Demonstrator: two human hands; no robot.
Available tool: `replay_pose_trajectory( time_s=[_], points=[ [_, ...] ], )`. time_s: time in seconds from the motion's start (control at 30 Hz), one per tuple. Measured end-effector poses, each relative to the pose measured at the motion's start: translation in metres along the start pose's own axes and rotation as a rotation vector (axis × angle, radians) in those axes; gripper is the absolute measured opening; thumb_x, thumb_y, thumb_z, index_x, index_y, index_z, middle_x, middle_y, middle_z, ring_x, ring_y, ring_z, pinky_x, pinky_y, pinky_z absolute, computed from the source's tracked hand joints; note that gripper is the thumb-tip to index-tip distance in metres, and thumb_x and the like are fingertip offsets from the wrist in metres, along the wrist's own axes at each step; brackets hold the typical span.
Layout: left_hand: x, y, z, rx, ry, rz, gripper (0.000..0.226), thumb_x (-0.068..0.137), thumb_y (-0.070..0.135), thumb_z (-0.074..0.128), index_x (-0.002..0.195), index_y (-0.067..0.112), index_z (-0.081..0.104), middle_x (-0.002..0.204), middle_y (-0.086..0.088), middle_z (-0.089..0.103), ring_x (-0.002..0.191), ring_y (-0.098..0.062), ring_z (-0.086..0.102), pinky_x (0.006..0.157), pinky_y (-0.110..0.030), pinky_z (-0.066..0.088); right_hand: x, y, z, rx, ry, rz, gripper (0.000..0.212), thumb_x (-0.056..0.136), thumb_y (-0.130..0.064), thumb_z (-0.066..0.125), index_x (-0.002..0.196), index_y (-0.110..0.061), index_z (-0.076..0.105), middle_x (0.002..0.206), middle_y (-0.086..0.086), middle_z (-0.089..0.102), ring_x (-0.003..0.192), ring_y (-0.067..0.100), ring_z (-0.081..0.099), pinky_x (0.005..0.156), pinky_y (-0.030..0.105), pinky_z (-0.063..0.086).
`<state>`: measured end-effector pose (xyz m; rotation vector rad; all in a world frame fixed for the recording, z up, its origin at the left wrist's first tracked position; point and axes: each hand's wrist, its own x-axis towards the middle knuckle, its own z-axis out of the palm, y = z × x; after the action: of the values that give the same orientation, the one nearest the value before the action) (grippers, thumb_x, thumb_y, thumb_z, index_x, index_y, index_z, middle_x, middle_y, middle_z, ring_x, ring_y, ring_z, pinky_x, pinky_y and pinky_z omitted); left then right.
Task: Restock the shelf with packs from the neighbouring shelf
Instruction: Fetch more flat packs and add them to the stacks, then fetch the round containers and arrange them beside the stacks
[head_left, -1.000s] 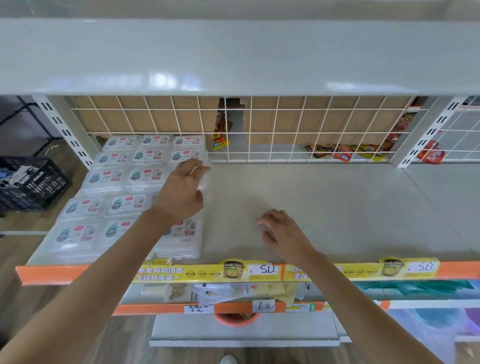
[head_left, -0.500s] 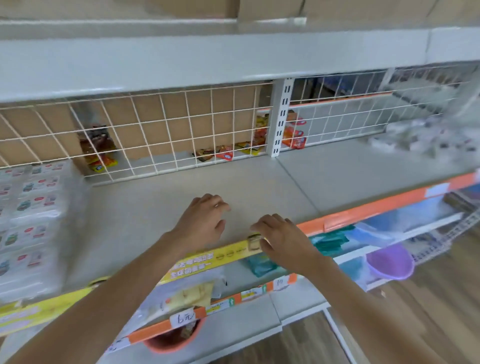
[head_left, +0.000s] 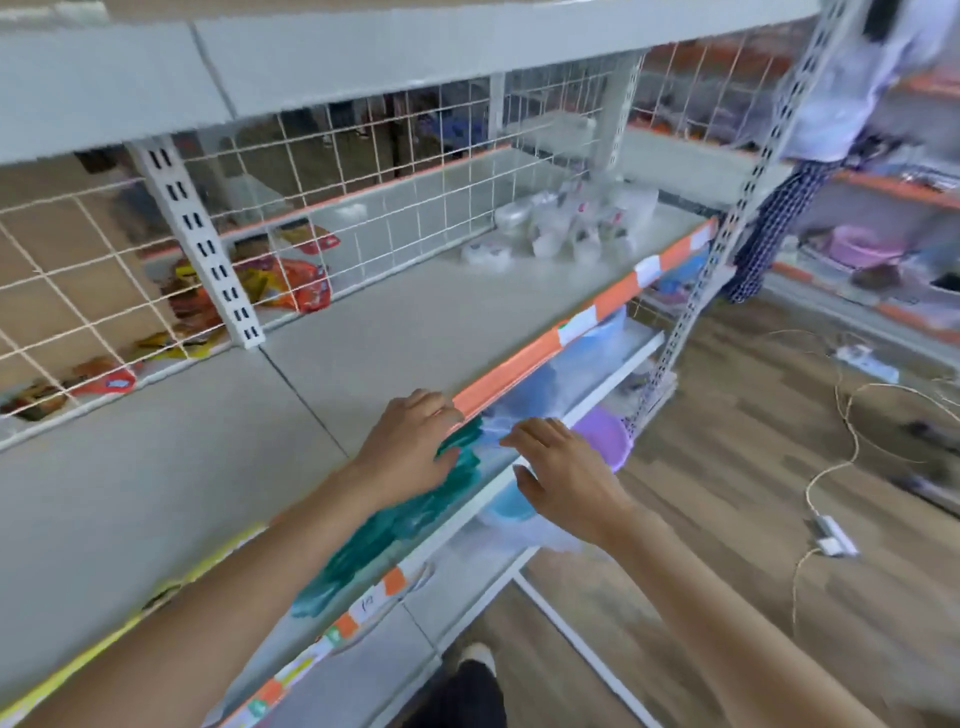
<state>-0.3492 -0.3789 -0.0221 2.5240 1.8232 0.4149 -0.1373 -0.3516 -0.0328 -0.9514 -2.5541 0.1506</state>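
Note:
A loose heap of clear-wrapped white packs (head_left: 566, 226) lies at the far right end of the grey neighbouring shelf (head_left: 415, 306). My left hand (head_left: 410, 447) hovers over that shelf's orange front edge, fingers relaxed and holding nothing. My right hand (head_left: 563, 475) floats just in front of the shelf edge, fingers spread and loose, also holding nothing. Both hands are well short of the packs. The stacked packs on the shelf to the left are out of view.
A white wire grid (head_left: 311, 208) backs the shelves, with snack bags (head_left: 291, 286) behind it. Below are teal packs (head_left: 395, 525) and a purple basin (head_left: 605, 434). Another person (head_left: 831, 130) stands at the right shelf end. Cables (head_left: 841, 441) trail on the wood floor.
My view has swung right, from the stacked packs to the neighbouring shelf. My left hand left the stack, and both hands travelled right along the front edge, holding nothing.

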Motion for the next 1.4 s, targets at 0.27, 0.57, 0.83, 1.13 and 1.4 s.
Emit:
replay_pose_trajectory(
  time_s=[0.27,0.57,0.83,1.13,1.4],
  points=[
    [0.154,-0.006,0.045,-0.077,0.017,-0.029,0.035,0.067,0.031,0.048,0.089,0.009,0.063,0.087,-0.007,0.063,0.082,-0.031,0.060,0.068,-0.038,0.051,0.052,0.129,-0.019,-0.023,0.010,0.088,0.032,0.070,-0.012,0.054,0.099,-0.008,0.065,0.101,0.009,0.062,0.083,0.032,0.061,0.065,0.040,0.054],
    [0.277,-0.031,0.068,-0.145,0.034,-0.136,0.055,0.073,0.036,0.040,0.115,0.009,0.061,0.112,-0.008,0.061,0.105,-0.028,0.055,0.090,-0.036,0.045,0.139,0.242,-0.016,0.043,0.072,0.166,0.031,0.076,-0.010,0.058,0.107,-0.005,0.063,0.104,0.012,0.060,0.090,0.036,0.056,0.074,0.045,0.051],
    [0.337,-0.068,0.073,-0.089,0.127,-0.232,0.043,0.068,0.013,0.050,0.108,0.002,0.061,0.106,-0.017,0.058,0.102,-0.038,0.055,0.081,-0.047,0.050,0.196,0.318,-0.015,0.087,0.063,0.132,0.029,0.075,-0.008,0.060,0.104,-0.003,0.065,0.102,0.013,0.062,0.092,0.036,0.059,0.074,0.047,0.052],
    [0.383,-0.127,0.072,0.098,-0.215,-0.636,0.070,0.076,0.003,0.049,0.139,0.029,0.032,0.152,0.003,0.019,0.135,-0.027,0.019,0.104,-0.041,0.029,0.282,0.385,-0.013,0.151,-0.002,-0.038,0.028,0.075,-0.006,0.062,0.103,-0.002,0.065,0.103,0.015,0.061,0.097,0.038,0.057,0.076,0.046,0.050],
    [0.413,-0.107,0.075,0.067,-0.225,-0.733,0.065,0.072,0.015,0.061,0.133,0.026,0.040,0.134,0.002,0.036,0.124,-0.023,0.026,0.097,-0.034,0.031,0.335,0.429,-0.012,0.128,-0.153,-0.107,0.036,0.089,-0.014,0.053,0.124,-0.010,0.053,0.128,0.009,0.050,0.122,0.027,0.039,0.097,0.039,0.038]
  ],
)
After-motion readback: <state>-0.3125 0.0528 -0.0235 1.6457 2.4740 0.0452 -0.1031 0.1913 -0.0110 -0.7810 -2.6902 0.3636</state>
